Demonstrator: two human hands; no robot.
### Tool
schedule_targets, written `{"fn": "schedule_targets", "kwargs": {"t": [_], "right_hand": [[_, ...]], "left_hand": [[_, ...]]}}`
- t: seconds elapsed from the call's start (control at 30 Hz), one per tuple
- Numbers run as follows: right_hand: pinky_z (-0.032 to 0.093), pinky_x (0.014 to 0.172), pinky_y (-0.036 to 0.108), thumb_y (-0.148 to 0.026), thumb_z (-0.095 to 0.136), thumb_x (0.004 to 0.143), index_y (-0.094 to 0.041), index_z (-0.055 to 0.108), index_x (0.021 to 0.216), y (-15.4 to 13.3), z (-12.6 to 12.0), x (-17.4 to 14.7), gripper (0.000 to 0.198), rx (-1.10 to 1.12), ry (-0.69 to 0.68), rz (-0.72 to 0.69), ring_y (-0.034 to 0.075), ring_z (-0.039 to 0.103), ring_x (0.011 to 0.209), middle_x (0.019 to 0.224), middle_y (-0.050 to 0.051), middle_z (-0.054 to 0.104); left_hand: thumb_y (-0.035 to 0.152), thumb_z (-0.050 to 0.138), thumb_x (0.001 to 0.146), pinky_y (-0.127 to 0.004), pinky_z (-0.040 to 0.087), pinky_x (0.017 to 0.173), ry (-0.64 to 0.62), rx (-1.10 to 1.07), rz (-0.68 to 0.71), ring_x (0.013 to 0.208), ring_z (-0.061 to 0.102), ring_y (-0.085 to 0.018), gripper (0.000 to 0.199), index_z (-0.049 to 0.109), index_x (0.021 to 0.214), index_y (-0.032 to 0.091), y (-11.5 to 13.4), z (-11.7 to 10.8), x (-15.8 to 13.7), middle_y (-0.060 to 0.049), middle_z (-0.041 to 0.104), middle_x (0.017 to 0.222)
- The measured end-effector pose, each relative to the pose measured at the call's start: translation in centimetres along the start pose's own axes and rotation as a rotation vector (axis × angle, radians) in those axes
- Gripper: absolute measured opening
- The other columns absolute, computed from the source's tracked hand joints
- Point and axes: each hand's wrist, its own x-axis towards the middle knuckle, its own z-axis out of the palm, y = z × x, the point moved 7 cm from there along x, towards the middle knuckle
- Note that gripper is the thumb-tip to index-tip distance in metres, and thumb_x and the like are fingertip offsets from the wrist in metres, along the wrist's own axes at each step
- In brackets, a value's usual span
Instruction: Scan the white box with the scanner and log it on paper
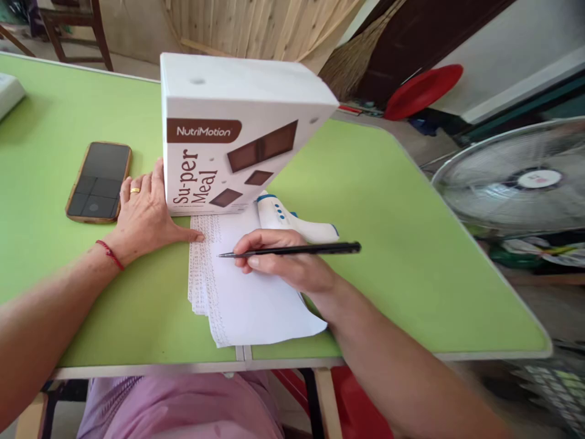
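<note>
Pinched in my right hand is a slim black pen, its tip over the sheets of paper. Rows of small handwriting run down the left part of the stacked sheets; the rest of the top one looks white. My left hand lies spread, its thumb on the paper's left edge and its fingers against the side of a white box printed "NutriMotion Su-per Meal". The box stands upright behind the paper, partly over its top. Just beyond my right hand lies a white and blue handheld thermometer.
A phone in a wooden-looking case lies left of the box on the green table. A white object sits at the far left edge. Off the table's right side stands a fan; a chair is behind.
</note>
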Motion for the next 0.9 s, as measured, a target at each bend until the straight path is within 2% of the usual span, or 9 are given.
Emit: {"fn": "schedule_targets", "kwargs": {"t": [0.07,0.13,0.23,0.3,0.4,0.5,0.73,0.9], "right_hand": [[0.054,0.057,0.023,-0.027,0.069,0.069,-0.015,0.066,0.082,0.4,0.0,0.6,0.018,0.081,-0.057,0.055,0.011,0.063,0.06,0.071,0.003,0.07],[0.05,0.051,0.022,-0.028,0.067,0.068,-0.016,0.063,0.079,0.7,0.0,1.1,0.017,0.121,-0.018,0.074,0.009,0.058,0.053,0.064,0.0,0.066],[0.043,0.044,0.02,-0.032,0.067,0.069,-0.018,0.057,0.077,0.9,-0.2,1.0,0.019,0.084,0.2,0.007,0.007,0.05,0.045,0.056,-0.004,0.059],[0.041,0.042,0.02,-0.032,0.067,0.069,-0.019,0.056,0.075,0.6,-0.1,0.4,0.018,-0.018,0.334,-0.073,0.007,0.048,0.044,0.054,-0.005,0.058],[0.041,0.043,0.019,-0.029,0.065,0.07,-0.019,0.057,0.071,-0.3,0.5,-0.6,0.012,-0.209,0.431,-0.218,0.007,0.048,0.045,0.055,-0.004,0.059],[0.043,0.045,0.019,-0.03,0.062,0.074,-0.019,0.061,0.071,-0.7,0.9,-0.9,0.011,-0.319,0.446,-0.288,0.007,0.049,0.046,0.057,-0.003,0.062],[0.047,0.049,0.021,-0.032,0.061,0.078,-0.019,0.068,0.077,-0.7,0.9,-0.9,0.015,-0.357,0.451,-0.288,0.009,0.057,0.05,0.062,-0.001,0.068],[0.047,0.05,0.021,-0.033,0.061,0.078,-0.019,0.068,0.076,-0.8,0.9,-0.9,0.016,-0.372,0.449,-0.298,0.009,0.055,0.05,0.061,-0.001,0.067]], "left_hand": [[0.073,0.088,0.043,-0.067,0.011,0.126,0.002,-0.006,-0.003,0.144,0.034,-0.05,0.135,0.033,0.151,0.015,0.0,-0.1,0.0,-0.024,0.044,0.148],[0.072,0.089,0.042,-0.067,0.011,0.126,0.008,-0.01,-0.008,0.144,0.034,-0.049,0.134,0.035,0.151,0.016,0.0,-0.2,0.0,-0.023,0.043,0.149],[0.073,0.088,0.042,-0.065,0.011,0.127,0.009,0.003,-0.008,0.144,0.034,-0.048,0.135,0.035,0.151,0.015,0.0,-0.1,0.0,-0.024,0.043,0.15],[0.075,0.087,0.042,-0.065,0.011,0.127,0.005,0.011,-0.001,0.145,0.034,-0.048,0.135,0.035,0.15,0.014,0.0,0.0,0.0,-0.024,0.042,0.151],[0.076,0.087,0.042,-0.065,0.012,0.127,0.002,0.03,-0.009,0.144,0.035,-0.048,0.134,0.037,0.149,0.014,-0.2,0.0,0.1,-0.025,0.042,0.151],[0.075,0.087,0.042,-0.065,0.013,0.126,0.008,0.037,-0.02,0.143,0.035,-0.049,0.133,0.038,0.149,0.014,-0.3,-0.1,0.1,-0.025,0.044,0.149],[0.073,0.089,0.04,-0.067,0.014,0.126,0.029,0.0,0.017,0.143,0.036,-0.048,0.135,0.035,0.151,0.019,0.0,-0.2,0.1,-0.022,0.047,0.147],[0.074,0.089,0.04,-0.066,0.014,0.126,0.023,-0.002,-0.003,0.143,0.037,-0.05,0.134,0.036,0.15,0.018,0.0,-0.2,0.1,-0.023,0.046,0.146]]}}
